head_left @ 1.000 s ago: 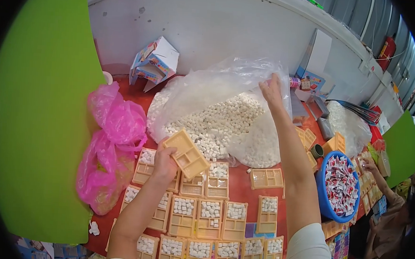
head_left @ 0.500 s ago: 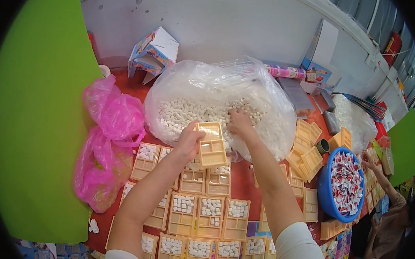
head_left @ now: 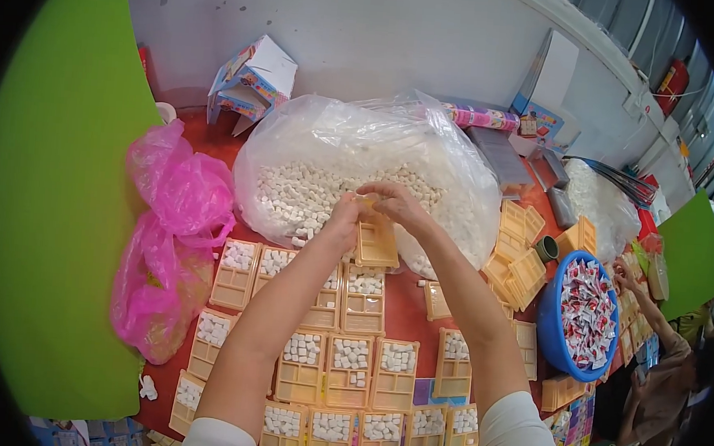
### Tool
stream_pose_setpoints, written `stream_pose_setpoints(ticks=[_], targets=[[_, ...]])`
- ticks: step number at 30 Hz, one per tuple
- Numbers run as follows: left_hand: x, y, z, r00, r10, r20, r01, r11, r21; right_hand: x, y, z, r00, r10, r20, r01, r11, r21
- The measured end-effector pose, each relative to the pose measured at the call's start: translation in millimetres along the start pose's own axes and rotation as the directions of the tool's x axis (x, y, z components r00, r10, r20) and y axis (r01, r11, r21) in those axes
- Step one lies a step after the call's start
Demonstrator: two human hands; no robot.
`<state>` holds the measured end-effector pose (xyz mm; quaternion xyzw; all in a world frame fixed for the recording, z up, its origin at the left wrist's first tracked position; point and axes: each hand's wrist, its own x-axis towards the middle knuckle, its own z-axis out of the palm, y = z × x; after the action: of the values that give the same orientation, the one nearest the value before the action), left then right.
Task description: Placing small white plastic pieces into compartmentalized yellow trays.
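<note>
In front of the big clear plastic bag (head_left: 451, 159), my left hand (head_left: 345, 221) grips a tan compartment tray (head_left: 377, 245) by its side. My right hand (head_left: 399, 206) is over the tray's upper end, fingers bent down toward its top compartment. Whatever those fingers hold is hidden. Small white marshmallow-like pieces (head_left: 293, 195) lie heaped in the bag behind both hands. Below my arms stand rows of similar trays (head_left: 349, 386), many with white pieces in their upper compartments and bare lower ones.
A pink plastic bag (head_left: 183, 196) lies left, beside a tall green panel (head_left: 56, 204). To the right are stacked tan trays (head_left: 518, 261), a dark green cup (head_left: 546, 248) and a blue basin (head_left: 559, 329) full of small packets. Another person's arm (head_left: 650, 302) reaches in at far right.
My right hand has come out of the heap of white pieces to the top of the held tray. The tray has tilted and shifted slightly. The view has moved a little.
</note>
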<state>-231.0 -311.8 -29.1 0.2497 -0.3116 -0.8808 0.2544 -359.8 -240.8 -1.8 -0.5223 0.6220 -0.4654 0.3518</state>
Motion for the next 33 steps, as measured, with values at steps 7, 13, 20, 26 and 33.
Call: stream_pose_setpoints(ticks=[7,13,20,26,33], targets=[[2,-7,-13,0.999,-0.003,-0.035,0.002,0.999,-0.033,2,16,-19,0.967,0.075,-0.244,-0.019,0.975,0.222],[-22,7,-23,0.999,0.025,-0.019,-0.028,0.988,-0.154,-6,33,-16,0.864,-0.258,-0.433,-0.054,0.807,-0.589],[-56,10,-10,0.999,-0.016,-0.045,0.007,0.983,-0.186,-51,-5,15,0.945,0.090,-0.314,-0.106,0.994,-0.033],[-60,1,-11,0.996,0.089,-0.007,-0.089,0.995,-0.034,-80,-18,32,0.960,0.189,-0.209,-0.154,0.973,0.174],[-57,-9,-10,0.854,0.472,0.217,-0.380,0.284,0.880,-91,-21,46,0.915,0.322,-0.242,-0.162,0.844,0.512]])
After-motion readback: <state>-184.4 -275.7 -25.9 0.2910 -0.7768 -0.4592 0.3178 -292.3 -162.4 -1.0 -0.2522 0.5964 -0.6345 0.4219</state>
